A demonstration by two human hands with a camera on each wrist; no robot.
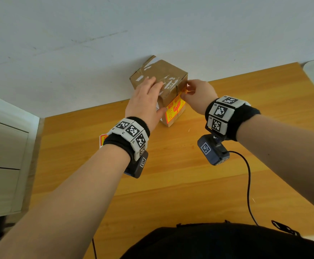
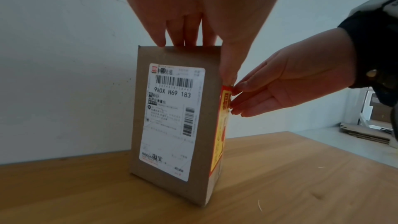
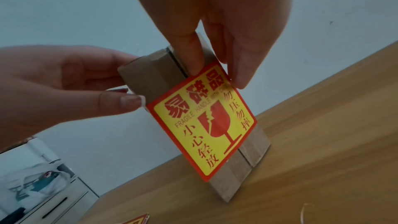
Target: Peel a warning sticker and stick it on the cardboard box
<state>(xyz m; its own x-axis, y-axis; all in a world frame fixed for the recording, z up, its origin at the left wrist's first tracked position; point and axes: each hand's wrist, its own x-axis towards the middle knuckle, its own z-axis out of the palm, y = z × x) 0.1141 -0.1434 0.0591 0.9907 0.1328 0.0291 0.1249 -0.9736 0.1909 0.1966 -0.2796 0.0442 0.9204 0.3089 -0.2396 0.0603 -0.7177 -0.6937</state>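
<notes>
Yellow and red, the warning sticker [image 3: 204,122] lies against the narrow side face of the cardboard box [image 1: 161,77], printed with a cracked goblet, Chinese characters and the words FRAGILE, HANDLE WITH CARE. It covers the upper and middle part of that face, with bare cardboard showing below it. The box stands upright on the wooden table [image 1: 189,184], close to the pale wall [image 1: 152,25], and a white shipping label [image 2: 172,118] with barcodes covers its broad side. The right hand [image 1: 199,96] is at the sticker's top edge, fingers extended and held together, their tips touching the sticker's upper corner; whether it pinches the edge or only presses it I cannot tell. The left hand [image 1: 146,101] rests over the top of the box, fingers laid flat across the lid and the thumb down on the side, steadying it. More stickers [image 3: 137,219] of the same colours lie on the table nearer the person. A white cabinet [image 1: 3,156] with dark handles stands to the left of the table.
</notes>
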